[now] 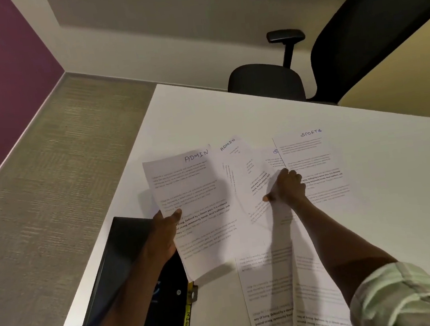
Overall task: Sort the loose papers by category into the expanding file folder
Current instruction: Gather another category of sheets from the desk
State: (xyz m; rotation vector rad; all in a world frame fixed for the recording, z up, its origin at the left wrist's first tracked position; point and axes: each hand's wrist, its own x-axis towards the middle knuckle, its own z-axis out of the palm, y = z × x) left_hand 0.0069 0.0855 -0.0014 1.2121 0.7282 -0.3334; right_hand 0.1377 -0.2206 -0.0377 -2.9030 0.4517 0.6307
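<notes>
Left hand [166, 227] pinching an ADMIN sheet [200, 209] by its left edge, thumb on top, lifted above the table [203, 111]; right hand [286, 185] curled round a second ADMIN sheet [241, 176] (bowed upward) mid-table; SPORTS sheet [314, 163] flat just beyond; more sheets [269, 289] toward the near edge; black folder [169, 316] at the near left edge, under the left forearm.

bare table [203, 116] beyond the papers [311, 158]; chair [266, 83] behind.
</notes>
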